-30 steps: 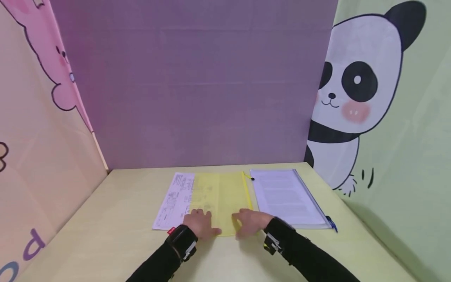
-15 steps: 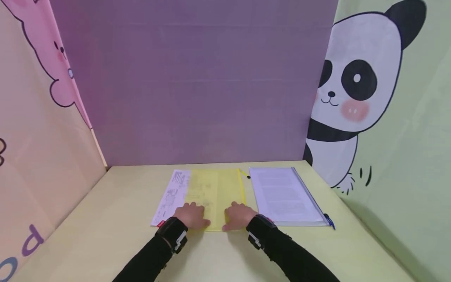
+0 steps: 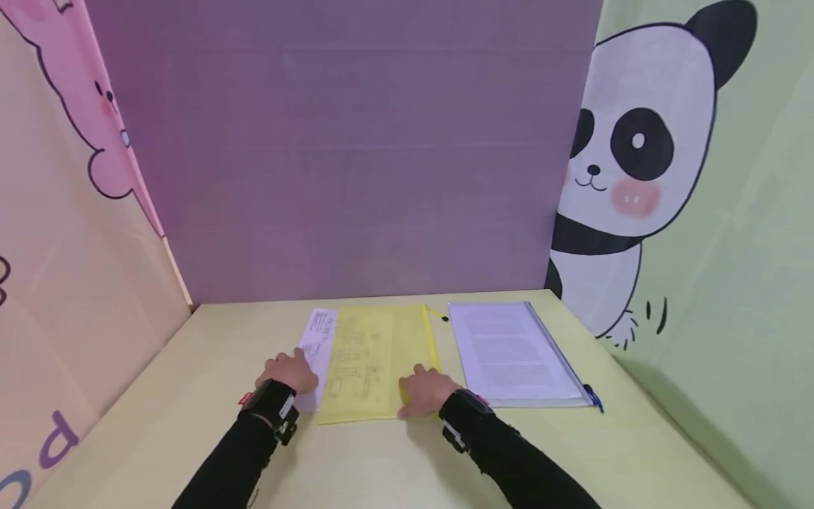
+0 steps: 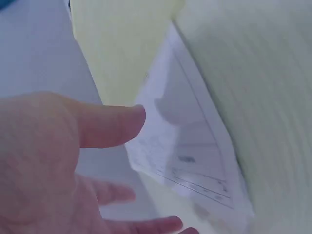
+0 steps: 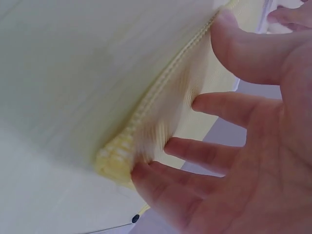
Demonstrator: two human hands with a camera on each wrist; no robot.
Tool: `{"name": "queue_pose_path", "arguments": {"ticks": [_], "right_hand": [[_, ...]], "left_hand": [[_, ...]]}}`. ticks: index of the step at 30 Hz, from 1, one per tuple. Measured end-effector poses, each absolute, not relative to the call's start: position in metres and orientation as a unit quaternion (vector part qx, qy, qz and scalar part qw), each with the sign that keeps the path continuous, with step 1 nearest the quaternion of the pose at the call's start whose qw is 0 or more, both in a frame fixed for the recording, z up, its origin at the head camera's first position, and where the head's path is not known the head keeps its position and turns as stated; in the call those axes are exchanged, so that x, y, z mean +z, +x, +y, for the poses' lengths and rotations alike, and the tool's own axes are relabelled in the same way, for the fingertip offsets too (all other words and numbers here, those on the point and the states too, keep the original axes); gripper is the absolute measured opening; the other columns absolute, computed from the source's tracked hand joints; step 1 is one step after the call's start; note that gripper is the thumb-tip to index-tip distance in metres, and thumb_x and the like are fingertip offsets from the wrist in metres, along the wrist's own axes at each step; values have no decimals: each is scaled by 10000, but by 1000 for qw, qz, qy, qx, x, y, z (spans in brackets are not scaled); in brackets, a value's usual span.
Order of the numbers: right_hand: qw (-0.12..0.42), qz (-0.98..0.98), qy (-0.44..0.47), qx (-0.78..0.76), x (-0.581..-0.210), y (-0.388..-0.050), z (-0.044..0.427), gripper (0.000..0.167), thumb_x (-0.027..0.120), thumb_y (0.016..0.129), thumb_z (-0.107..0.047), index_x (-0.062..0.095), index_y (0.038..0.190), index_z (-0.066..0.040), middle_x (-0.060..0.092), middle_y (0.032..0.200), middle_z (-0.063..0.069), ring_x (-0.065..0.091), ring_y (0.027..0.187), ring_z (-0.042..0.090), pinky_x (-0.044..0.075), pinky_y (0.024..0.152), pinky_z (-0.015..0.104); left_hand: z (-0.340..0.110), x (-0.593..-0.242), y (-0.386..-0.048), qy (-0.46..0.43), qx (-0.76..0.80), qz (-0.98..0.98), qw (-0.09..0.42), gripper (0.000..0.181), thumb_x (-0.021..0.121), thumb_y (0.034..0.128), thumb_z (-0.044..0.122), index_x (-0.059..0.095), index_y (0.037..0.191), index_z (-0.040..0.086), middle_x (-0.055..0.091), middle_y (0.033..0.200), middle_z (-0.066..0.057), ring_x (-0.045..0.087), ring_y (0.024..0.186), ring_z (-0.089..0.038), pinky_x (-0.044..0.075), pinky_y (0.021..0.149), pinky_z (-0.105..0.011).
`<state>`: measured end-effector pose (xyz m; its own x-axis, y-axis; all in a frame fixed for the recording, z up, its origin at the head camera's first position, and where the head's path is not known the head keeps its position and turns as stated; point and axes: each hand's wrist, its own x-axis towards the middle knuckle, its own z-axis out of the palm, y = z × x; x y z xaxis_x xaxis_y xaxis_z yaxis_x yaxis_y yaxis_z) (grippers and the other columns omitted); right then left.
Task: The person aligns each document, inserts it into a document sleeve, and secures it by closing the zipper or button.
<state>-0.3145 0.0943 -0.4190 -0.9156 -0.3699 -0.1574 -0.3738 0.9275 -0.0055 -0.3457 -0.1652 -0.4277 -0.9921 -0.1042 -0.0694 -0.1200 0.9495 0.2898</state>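
Note:
A yellow translucent zip pouch [image 3: 362,353] lies on the table, with a printed white sheet [image 3: 320,329] partly inside it. Only a narrow left strip of the sheet sticks out, while faint drawings show through the yellow. Over that strip is my left hand [image 3: 289,371], its thumb and fingers spread. The left wrist view shows the thumb [image 4: 114,124] near the paper; contact is unclear. My right hand [image 3: 427,391] rests on the pouch's lower right part. In the right wrist view, its extended fingers touch the pouch beside the ribbed zip edge [image 5: 163,80], with the thumb along that edge.
A clear zip pouch [image 3: 518,353] holding printed pages lies at the right, with a dark blue pull [image 3: 593,398] at its corner. A yellow cord [image 3: 437,312] trails from the yellow pouch. A purple panel [image 3: 369,155] stands behind the table [image 3: 222,353].
My left hand has moved left from the pouch to the sheet. The exposed paper strip has become narrower. My right hand shifted left earlier and stays on the pouch.

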Motion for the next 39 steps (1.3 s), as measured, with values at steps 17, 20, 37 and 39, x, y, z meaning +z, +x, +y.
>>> {"name": "queue_pose_path", "arguments": {"ticks": [17, 20, 37, 39], "right_hand": [[78, 978, -190, 27, -419, -314, 93, 482, 746, 896, -465, 677, 1252, -148, 559, 1131, 95, 564, 929, 271, 538, 805, 446], [76, 979, -189, 28, -419, -314, 93, 480, 748, 894, -464, 679, 1248, -148, 558, 1128, 95, 562, 930, 272, 536, 803, 444], [67, 981, -179, 22, -420, -318, 96, 457, 772, 867, -466, 697, 1182, -144, 567, 1117, 93, 587, 942, 282, 541, 789, 443], [69, 982, -177, 22, -420, -318, 97, 443, 769, 869, -466, 701, 1172, -149, 563, 1105, 89, 585, 939, 281, 538, 792, 442]], "left_hand": [[-186, -433, -359, -122, 303, 943, 60, 542, 810, 800, 172, 499, 1079, -172, 591, 862, -209, 619, 783, -314, 508, 693, -364], [-185, -433, -360, -109, 340, 932, 58, 396, 781, 812, 121, 571, 1007, -151, 623, 847, -195, 640, 732, -273, 510, 615, -304], [-187, -428, -359, -86, 507, 852, 96, 346, 586, 872, 75, 484, 1130, -131, 627, 980, -233, 682, 797, -293, 590, 686, -405], [-185, -430, -358, -87, 515, 847, 102, 359, 595, 873, 83, 480, 1139, -129, 630, 972, -233, 688, 785, -298, 594, 681, -400]]}}
